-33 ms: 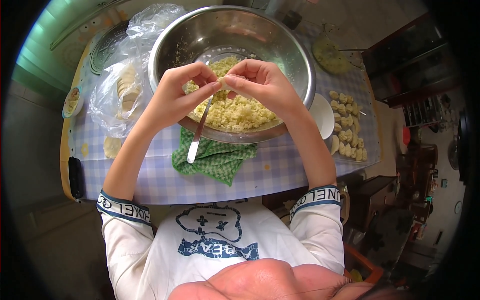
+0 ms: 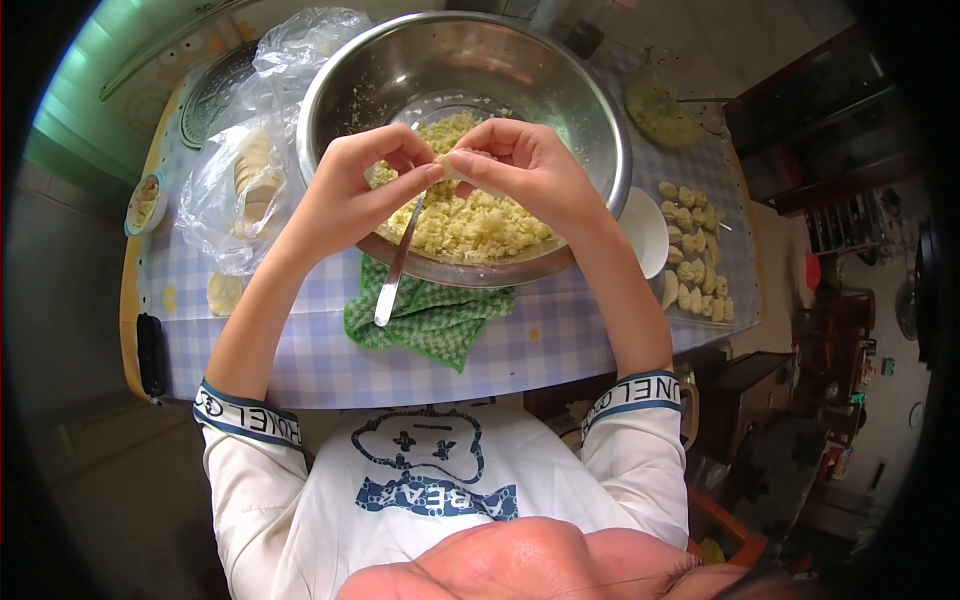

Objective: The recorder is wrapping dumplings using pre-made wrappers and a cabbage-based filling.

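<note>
Above a large steel bowl, both of my hands meet at a small pale dumpling. My left hand pinches its left side between thumb and fingers. From the other side my right hand grips its edge, hiding much of it. Crumbly yellow-green filling covers the near part of the bowl's bottom. A metal spoon leans out over the near rim, its handle end above a green checked cloth. Round dough wrappers lie stacked in a clear plastic bag left of the bowl.
One loose wrapper lies by my left forearm. Finished dumplings stand in rows at the right, beside a white dish. A small bowl and a black object sit near the left edge of the checked tablecloth.
</note>
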